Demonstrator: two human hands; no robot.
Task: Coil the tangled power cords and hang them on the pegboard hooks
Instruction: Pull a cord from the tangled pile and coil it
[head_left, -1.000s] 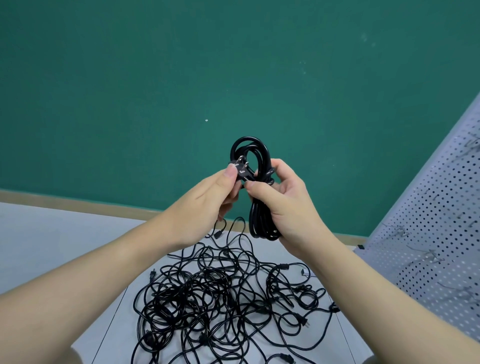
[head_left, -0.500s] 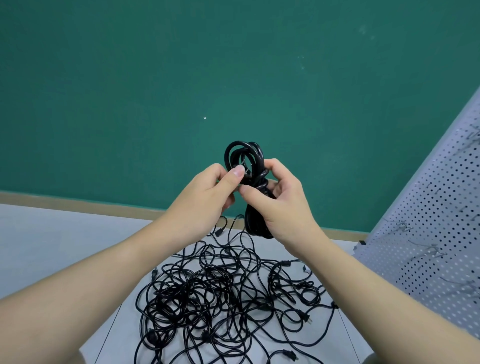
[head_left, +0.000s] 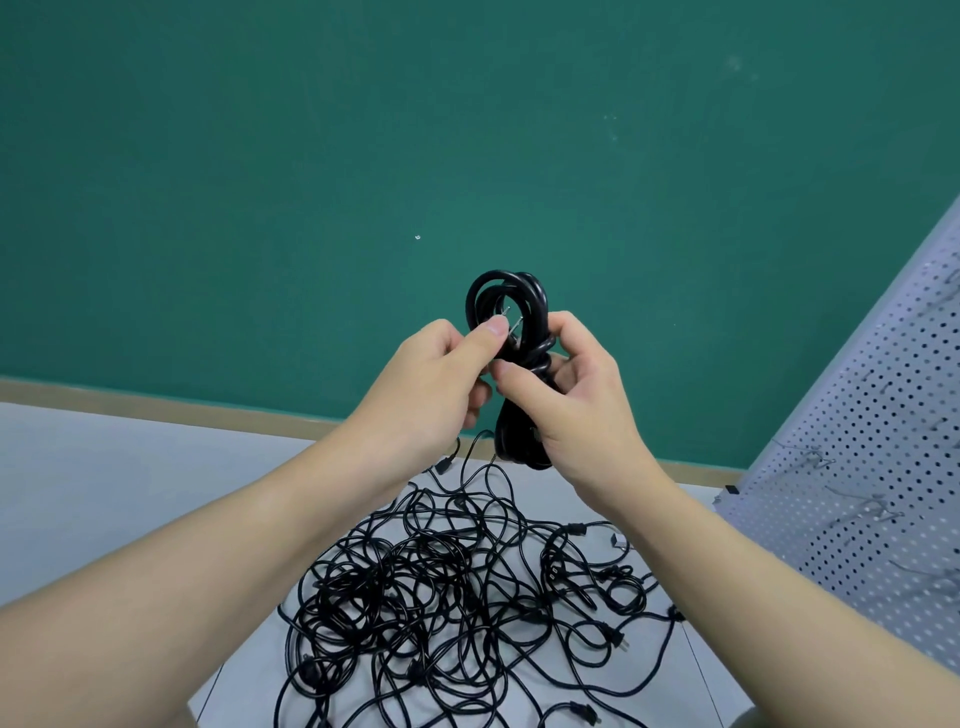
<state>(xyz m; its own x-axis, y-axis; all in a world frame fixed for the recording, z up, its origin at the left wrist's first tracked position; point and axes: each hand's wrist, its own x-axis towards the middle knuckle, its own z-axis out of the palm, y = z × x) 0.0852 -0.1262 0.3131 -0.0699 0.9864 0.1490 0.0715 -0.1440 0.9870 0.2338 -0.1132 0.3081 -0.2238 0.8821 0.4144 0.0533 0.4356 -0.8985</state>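
Pale grey worktop (head_left: 130, 493) under me carries the tangled pile of black cords (head_left: 452, 597), plugs sticking out at its edges. Above the pile I hold one coiled cord (head_left: 511, 332) in the air with both hands. My right hand (head_left: 576, 400) grips the bundle round its wrapped middle. My left hand (head_left: 436, 379) pinches the plug end, prongs poking into the top loop. Pegboard (head_left: 872, 467) with hooks leans at right. Green wall (head_left: 363, 156) behind.
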